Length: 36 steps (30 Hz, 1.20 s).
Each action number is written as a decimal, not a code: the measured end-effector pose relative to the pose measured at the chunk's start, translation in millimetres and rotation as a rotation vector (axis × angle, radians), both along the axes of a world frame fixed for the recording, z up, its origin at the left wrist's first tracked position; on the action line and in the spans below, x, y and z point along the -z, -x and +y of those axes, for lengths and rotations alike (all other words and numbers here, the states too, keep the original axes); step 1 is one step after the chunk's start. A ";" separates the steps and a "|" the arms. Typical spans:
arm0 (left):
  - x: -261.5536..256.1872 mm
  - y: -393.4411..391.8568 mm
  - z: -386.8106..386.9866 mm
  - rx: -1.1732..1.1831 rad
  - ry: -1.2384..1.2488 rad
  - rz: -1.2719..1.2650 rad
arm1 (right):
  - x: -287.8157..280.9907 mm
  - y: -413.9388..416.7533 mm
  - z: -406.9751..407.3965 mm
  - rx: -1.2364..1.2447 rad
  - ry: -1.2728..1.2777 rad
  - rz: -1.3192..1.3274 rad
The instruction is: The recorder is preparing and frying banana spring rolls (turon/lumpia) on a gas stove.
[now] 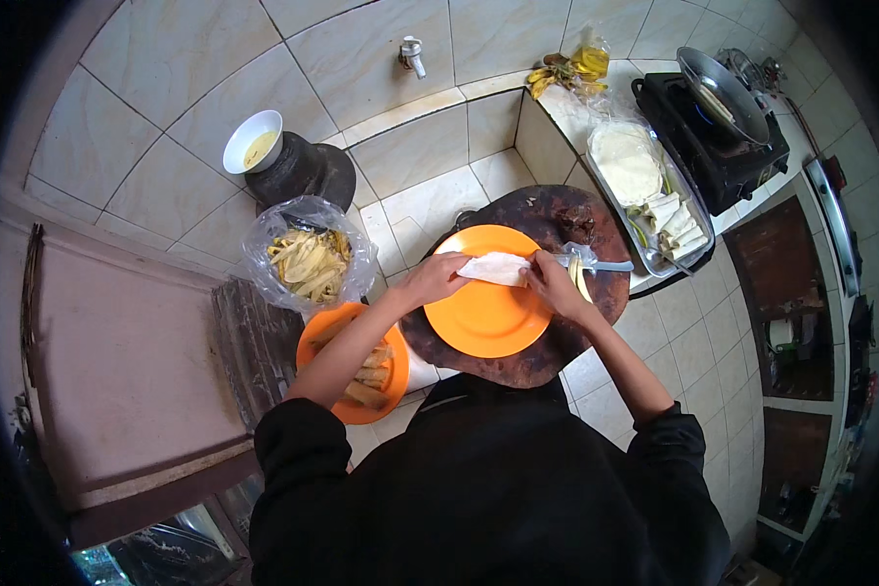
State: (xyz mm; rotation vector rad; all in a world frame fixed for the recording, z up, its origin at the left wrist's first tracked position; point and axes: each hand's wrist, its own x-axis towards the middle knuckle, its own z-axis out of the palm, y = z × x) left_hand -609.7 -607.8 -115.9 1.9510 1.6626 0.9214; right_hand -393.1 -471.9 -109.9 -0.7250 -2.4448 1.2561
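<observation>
Between both hands stretches a pale, rolled wrapper (495,269), held over an orange plate (487,329). My left hand (437,277) pinches its left end, and my right hand (553,284) grips the right end. Whatever is inside the roll is hidden. The plate rests on a round, dark wooden chopping board (509,372). Just right of my right hand, a knife (609,266) lies on the board beside a banana peel (578,278) and a bit of clear plastic. A metal tray (692,268) at the right carries flat round wrappers (625,162) and several white rolls (675,223).
Beneath my left forearm, another orange plate (401,359) bears browned rolls. Behind it are a plastic bag of banana peels (311,265) and a white bowl (253,143) on a dark pot. A frying pan (729,95) sits on the lit stove (685,143). A faucet (412,55) juts from the wall.
</observation>
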 end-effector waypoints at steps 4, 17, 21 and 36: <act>-7.3 -5.0 4.0 -0.090 0.110 -0.106 | -3.8 2.7 -3.7 0.055 0.005 -0.015; -4.3 -19.9 12.4 -0.327 0.177 -0.194 | 4.1 21.6 -19.0 0.265 -0.302 -0.064; -7.8 -31.7 10.5 -0.413 -0.173 0.060 | 3.5 24.6 -25.6 0.245 -0.484 -0.149; -4.2 -50.6 8.0 -0.167 -0.013 0.296 | -4.8 9.4 -34.5 -0.118 -0.776 -0.092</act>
